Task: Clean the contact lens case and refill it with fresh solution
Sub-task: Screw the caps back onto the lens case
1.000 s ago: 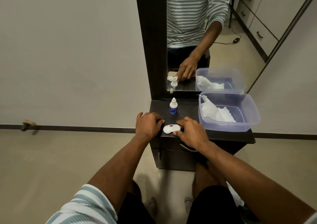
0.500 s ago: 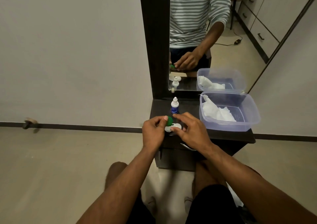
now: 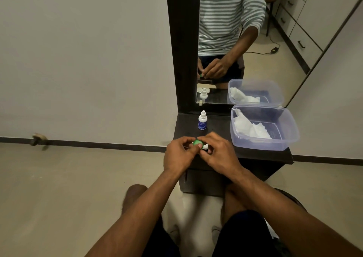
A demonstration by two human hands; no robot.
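A white contact lens case (image 3: 205,146) is held between both hands just above the front of the dark dresser top (image 3: 220,126). My left hand (image 3: 179,154) pinches its green cap (image 3: 196,143) with thumb and fingers. My right hand (image 3: 218,153) grips the white part of the case, most of which is hidden by the fingers. A small white solution bottle with a blue label (image 3: 202,120) stands upright behind the hands, near the mirror.
A clear plastic tub (image 3: 286,138) with crumpled white tissue (image 3: 249,128) sits at the right of the dresser top. A tall mirror (image 3: 235,40) rises behind. The dresser's drawer front is below my hands, and my knees are close to it.
The case lay on the dresser top with both hands beside it. Both hands have lifted it, and the green cap now shows in my left fingers.
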